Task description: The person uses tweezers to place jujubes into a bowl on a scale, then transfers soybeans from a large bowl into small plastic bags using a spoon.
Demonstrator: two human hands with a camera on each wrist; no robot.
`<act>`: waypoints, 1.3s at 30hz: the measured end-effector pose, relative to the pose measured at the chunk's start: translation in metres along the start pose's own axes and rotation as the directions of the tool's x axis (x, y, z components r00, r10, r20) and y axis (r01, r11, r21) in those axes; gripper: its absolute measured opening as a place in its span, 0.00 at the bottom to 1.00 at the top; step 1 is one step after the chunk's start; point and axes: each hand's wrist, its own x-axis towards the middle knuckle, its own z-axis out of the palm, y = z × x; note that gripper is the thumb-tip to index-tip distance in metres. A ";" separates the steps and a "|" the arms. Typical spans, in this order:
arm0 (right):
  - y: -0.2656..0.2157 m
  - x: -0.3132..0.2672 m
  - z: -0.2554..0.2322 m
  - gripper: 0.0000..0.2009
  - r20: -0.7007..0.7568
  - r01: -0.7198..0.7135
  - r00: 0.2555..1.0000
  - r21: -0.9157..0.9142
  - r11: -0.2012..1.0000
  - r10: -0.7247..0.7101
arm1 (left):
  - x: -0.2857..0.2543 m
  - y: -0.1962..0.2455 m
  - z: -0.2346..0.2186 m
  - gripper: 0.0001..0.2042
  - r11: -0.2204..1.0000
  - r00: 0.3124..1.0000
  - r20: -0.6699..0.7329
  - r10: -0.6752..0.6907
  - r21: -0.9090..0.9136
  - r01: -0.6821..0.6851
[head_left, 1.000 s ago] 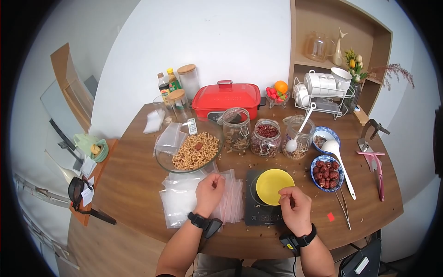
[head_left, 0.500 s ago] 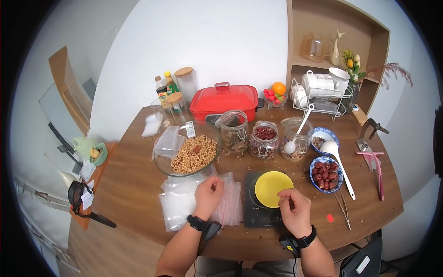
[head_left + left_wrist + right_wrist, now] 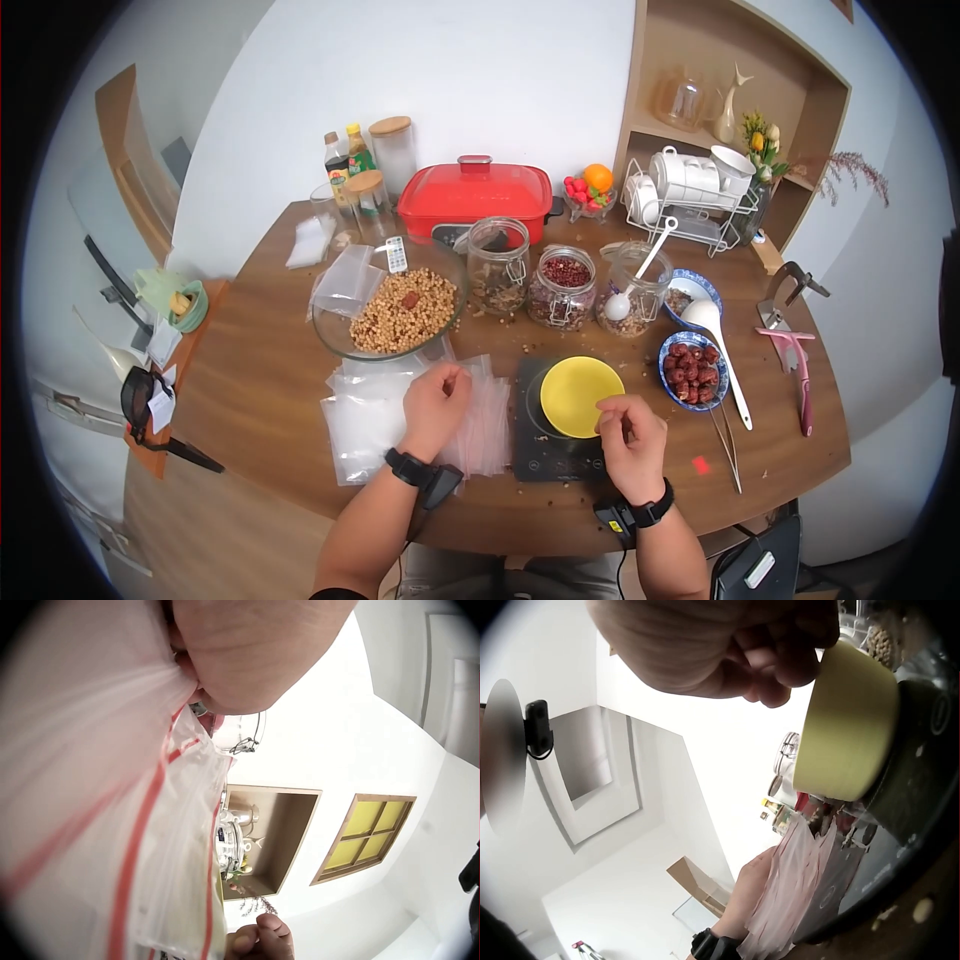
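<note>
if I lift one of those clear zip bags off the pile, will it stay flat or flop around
Probably flop: the zip bags look like thin clear film, already creased under the left hand. Likely very light, and slippery enough that neighbours in the loosely fanned pile slide along. The red zip strip looks like the stiffest part to pinch.

We see a round wooden bench (image 3: 270,390) filling the middle of the frame, set against a plain white wall (image 3: 440,80) that spans the upper centre. At the upper right stands a wooden shelf unit (image 3: 790,90) with open compartments. At the left edge a wooden-framed glass panel (image 3: 125,170) leans by the wall, and a small wooden side shelf (image 3: 190,350) sits beside the bench. Wood-toned floor (image 3: 210,540) shows at the lower left. The light is bright and even. In the left wrist view, a yellow-paned window (image 3: 364,836) appears on a pale surface.
</note>
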 end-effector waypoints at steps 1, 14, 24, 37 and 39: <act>0.001 0.001 0.000 0.05 -0.004 -0.011 1.000 0.014 1.000 0.011 | 0.000 -0.001 0.001 0.08 1.000 1.000 0.004 0.006 0.011 -0.006; -0.012 -0.030 -0.016 0.04 -0.063 -0.138 0.986 0.240 0.961 0.157 | -0.001 0.007 -0.006 0.10 0.999 0.999 -0.025 0.034 0.005 -0.034; -0.033 -0.108 -0.045 0.06 -0.115 -0.090 0.991 -0.265 0.960 0.061 | -0.001 0.004 -0.004 0.10 0.999 0.999 -0.013 0.042 0.016 -0.042; -0.012 -0.123 -0.019 0.07 -0.137 -0.167 0.981 -0.209 0.964 0.140 | 0.001 0.000 -0.002 0.09 0.999 0.999 -0.008 0.033 0.010 -0.033; -0.010 -0.123 -0.019 0.06 -0.124 -0.178 0.980 -0.183 0.967 0.157 | 0.000 0.002 -0.002 0.09 1.000 1.000 -0.003 0.014 0.005 -0.014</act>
